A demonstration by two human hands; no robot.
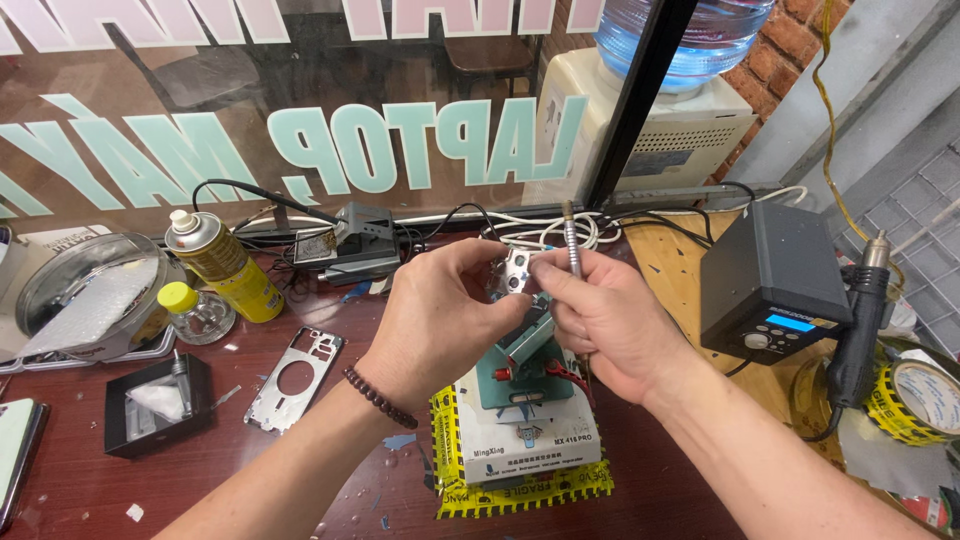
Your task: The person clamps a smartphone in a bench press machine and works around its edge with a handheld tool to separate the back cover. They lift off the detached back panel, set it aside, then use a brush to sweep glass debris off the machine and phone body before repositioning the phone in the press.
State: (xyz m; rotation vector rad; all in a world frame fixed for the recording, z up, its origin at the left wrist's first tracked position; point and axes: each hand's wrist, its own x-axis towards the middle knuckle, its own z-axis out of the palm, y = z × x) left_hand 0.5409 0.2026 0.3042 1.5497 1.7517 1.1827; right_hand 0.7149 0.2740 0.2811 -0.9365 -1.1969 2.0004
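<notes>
Both hands worked a small perforated metal part above a teal clamp fixture.

At the far left of the dark red surface (320, 470) lay a round magnifier lens (85, 290), with a black tray (158, 403) below it, then a small yellow-capped bottle (192, 312), a yellow spray can (225, 263) and a silver phone frame (296, 378). The left hand (435, 315), a bead bracelet (378, 398) at its wrist, pinched the perforated metal part (515, 272) between thumb and forefinger fingers. The part was held above the clamp fixture (520, 360), which stood on a white pad (530, 435). The right hand (605, 320) had its fingers closed around a slim metal tool (572, 240); its long axis ran near vertical, with the free end pointing up and away from the wearer. At the right stood a black control unit (770, 280) and a roll of yellow tape (920, 400).
</notes>
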